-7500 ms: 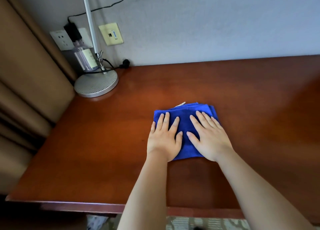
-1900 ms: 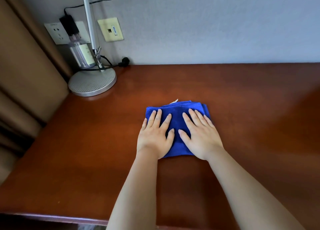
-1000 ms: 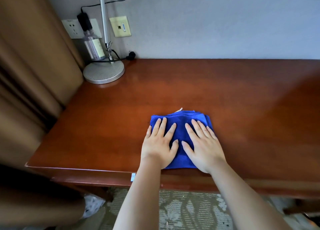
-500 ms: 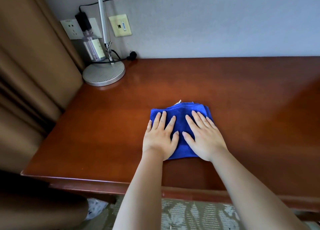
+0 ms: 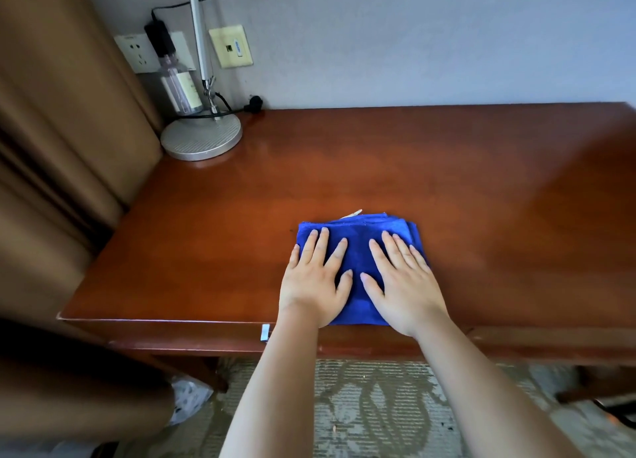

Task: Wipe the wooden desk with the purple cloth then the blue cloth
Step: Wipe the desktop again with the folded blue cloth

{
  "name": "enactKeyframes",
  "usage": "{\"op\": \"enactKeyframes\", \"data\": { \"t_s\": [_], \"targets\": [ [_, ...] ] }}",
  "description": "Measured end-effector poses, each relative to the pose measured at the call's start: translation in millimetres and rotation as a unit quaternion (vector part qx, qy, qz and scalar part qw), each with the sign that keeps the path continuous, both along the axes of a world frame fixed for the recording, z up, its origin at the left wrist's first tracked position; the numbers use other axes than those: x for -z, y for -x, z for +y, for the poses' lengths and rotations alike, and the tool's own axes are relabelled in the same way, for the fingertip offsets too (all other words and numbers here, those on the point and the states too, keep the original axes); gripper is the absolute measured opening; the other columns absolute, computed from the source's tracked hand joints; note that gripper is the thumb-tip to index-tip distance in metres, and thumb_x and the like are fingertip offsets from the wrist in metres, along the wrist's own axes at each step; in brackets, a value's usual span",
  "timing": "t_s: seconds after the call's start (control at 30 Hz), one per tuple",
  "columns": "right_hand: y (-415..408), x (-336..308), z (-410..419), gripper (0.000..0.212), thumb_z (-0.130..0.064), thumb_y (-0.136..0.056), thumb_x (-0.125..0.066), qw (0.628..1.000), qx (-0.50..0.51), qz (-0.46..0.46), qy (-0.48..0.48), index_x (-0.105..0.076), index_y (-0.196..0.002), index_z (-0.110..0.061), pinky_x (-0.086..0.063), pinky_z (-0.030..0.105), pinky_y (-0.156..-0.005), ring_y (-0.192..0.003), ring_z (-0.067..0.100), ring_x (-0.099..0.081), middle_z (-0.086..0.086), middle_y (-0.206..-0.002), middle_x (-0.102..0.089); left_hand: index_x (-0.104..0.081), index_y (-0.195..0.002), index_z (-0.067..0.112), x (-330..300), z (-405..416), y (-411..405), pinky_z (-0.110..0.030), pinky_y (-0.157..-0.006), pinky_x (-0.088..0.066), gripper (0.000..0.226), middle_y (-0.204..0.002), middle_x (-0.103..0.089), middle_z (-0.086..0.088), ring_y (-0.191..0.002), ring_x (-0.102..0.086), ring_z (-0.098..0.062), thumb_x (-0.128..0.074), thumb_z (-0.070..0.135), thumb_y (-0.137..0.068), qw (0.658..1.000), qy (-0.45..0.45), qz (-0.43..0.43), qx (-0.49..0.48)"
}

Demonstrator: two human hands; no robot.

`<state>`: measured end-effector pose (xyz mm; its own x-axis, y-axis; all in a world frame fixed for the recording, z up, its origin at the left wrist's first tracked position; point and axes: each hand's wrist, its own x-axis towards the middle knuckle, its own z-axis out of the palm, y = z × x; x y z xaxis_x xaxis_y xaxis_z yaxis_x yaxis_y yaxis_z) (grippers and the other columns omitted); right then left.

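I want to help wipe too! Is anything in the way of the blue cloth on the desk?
Almost nothing. Both the left hand and right hand lie flat on the blue cloth, and the wooden desk around it is bare. Only the lamp base and a bottle stand in the far left corner.

Lamp (image 5: pixel 200 78) head cut off at top edge, blue cloth (image 5: pixel 358 247) middle hidden under both hands

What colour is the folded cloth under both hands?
Deep blue, a folded cloth lying flat on the wooden desk; the head view shows it clearly.
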<state>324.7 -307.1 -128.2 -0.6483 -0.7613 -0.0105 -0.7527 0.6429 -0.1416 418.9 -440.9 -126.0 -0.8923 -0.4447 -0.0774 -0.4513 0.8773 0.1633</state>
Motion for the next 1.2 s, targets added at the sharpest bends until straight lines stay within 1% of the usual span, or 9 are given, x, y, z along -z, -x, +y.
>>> {"op": "enactKeyframes", "data": {
  "t_s": [0.5, 0.77, 0.8, 0.9, 0.97, 1.03, 1.1, 1.13, 1.2],
  "targets": [
    [47.3, 2.7, -35.4, 0.088, -0.061, -0.077, 0.008, 1.000, -0.008, 0.021, 0.011, -0.011, -0.154, -0.023, 0.008, 0.027, -0.115, -0.148, 0.012, 0.001, -0.002, -0.162, -0.003, -0.001, -0.154, 0.033, 0.6, -33.5, 45.6, -0.038, -0.120, 0.008, 0.058, -0.162, 0.011, 0.001, -0.148, 0.016, -0.015, -0.019, 0.047, -0.101, 1.000, 0.003, 0.015, 0.001],
    [73.1, 1.4, -54.6, 0.089, -0.062, -0.076, 0.011, 0.999, -0.026, 0.036, -0.002, -0.007, -0.154, -0.024, 0.006, 0.028, -0.117, -0.148, 0.011, 0.003, -0.002, -0.162, -0.001, 0.001, -0.154, 0.032, -2.0, -44.5, 64.3, -0.038, -0.119, 0.010, 0.057, -0.162, 0.011, 0.000, -0.147, 0.016, -0.016, -0.018, 0.046, -0.102, 1.000, 0.005, 0.002, -0.023],
    [72.9, 1.2, -55.2, 0.085, -0.062, -0.079, 0.009, 0.999, -0.025, 0.037, -0.005, -0.006, -0.154, -0.024, 0.005, 0.028, -0.117, -0.148, 0.011, 0.004, -0.002, -0.162, -0.001, 0.000, -0.154, 0.031, -2.1, -44.2, 63.8, -0.038, -0.119, 0.010, 0.057, -0.162, 0.011, 0.000, -0.148, 0.016, -0.016, -0.018, 0.046, -0.102, 1.000, 0.008, 0.002, -0.023],
    [69.9, -0.8, -53.9, 0.067, -0.055, -0.097, -0.015, 0.999, -0.019, 0.028, -0.015, -0.004, -0.154, -0.023, 0.004, 0.030, -0.119, -0.148, 0.012, 0.006, -0.001, -0.162, 0.002, -0.001, -0.154, 0.030, -1.5, -40.4, 59.9, -0.038, -0.120, 0.009, 0.058, -0.162, 0.010, -0.001, -0.148, 0.015, -0.016, -0.018, 0.047, -0.102, 0.999, 0.005, 0.003, -0.031],
    [63.2, -1.7, -49.4, 0.064, -0.052, -0.099, -0.020, 0.999, -0.018, 0.024, -0.014, -0.004, -0.155, -0.022, 0.004, 0.030, -0.119, -0.148, 0.013, 0.006, -0.001, -0.162, 0.004, -0.001, -0.154, 0.030, -1.0, -36.2, 53.5, -0.039, -0.120, 0.008, 0.058, -0.162, 0.010, -0.001, -0.148, 0.015, -0.017, -0.018, 0.047, -0.101, 0.999, 0.003, -0.001, -0.036],
    [53.2, -1.5, -41.8, 0.065, -0.052, -0.099, -0.018, 0.999, -0.020, 0.020, -0.015, -0.004, -0.155, -0.022, 0.004, 0.030, -0.119, -0.148, 0.013, 0.006, -0.001, -0.162, 0.004, -0.001, -0.154, 0.030, -0.8, -30.0, 43.8, -0.039, -0.120, 0.008, 0.058, -0.162, 0.011, -0.001, -0.148, 0.015, -0.017, -0.018, 0.047, -0.102, 0.999, 0.002, -0.004, -0.036],
    [40.0, -1.8, -33.2, 0.072, -0.059, -0.093, -0.006, 1.000, -0.021, 0.016, -0.014, -0.004, -0.154, -0.023, 0.005, 0.030, -0.118, -0.148, 0.013, 0.006, -0.001, -0.162, 0.004, -0.001, -0.154, 0.030, -1.8, -22.6, 31.6, -0.038, -0.119, 0.009, 0.058, -0.162, 0.011, -0.002, -0.148, 0.015, -0.017, -0.013, 0.049, -0.101, 0.999, 0.004, -0.003, -0.033],
    [32.6, -2.3, -30.2, 0.080, -0.062, -0.085, 0.004, 1.000, -0.020, 0.014, -0.013, -0.004, -0.154, -0.023, 0.006, 0.029, -0.117, -0.148, 0.013, 0.006, -0.001, -0.162, 0.003, -0.001, -0.154, 0.030, -2.3, -18.7, 24.9, -0.038, -0.119, 0.010, 0.061, -0.162, 0.011, -0.002, -0.148, 0.015, -0.017, -0.006, 0.051, -0.097, 1.000, 0.007, -0.004, -0.030],
    [16.9, -2.8, -27.7, 0.092, -0.061, -0.073, 0.015, 1.000, -0.015, 0.008, -0.017, -0.004, -0.154, -0.023, 0.008, 0.029, -0.116, -0.148, 0.013, 0.007, -0.001, -0.162, 0.004, 0.000, -0.154, 0.030, -2.3, -14.0, 11.2, -0.037, -0.118, 0.011, 0.078, -0.162, 0.010, -0.002, -0.148, 0.014, -0.017, 0.013, 0.055, -0.081, 1.000, 0.011, -0.003, -0.023]
  ]
}}
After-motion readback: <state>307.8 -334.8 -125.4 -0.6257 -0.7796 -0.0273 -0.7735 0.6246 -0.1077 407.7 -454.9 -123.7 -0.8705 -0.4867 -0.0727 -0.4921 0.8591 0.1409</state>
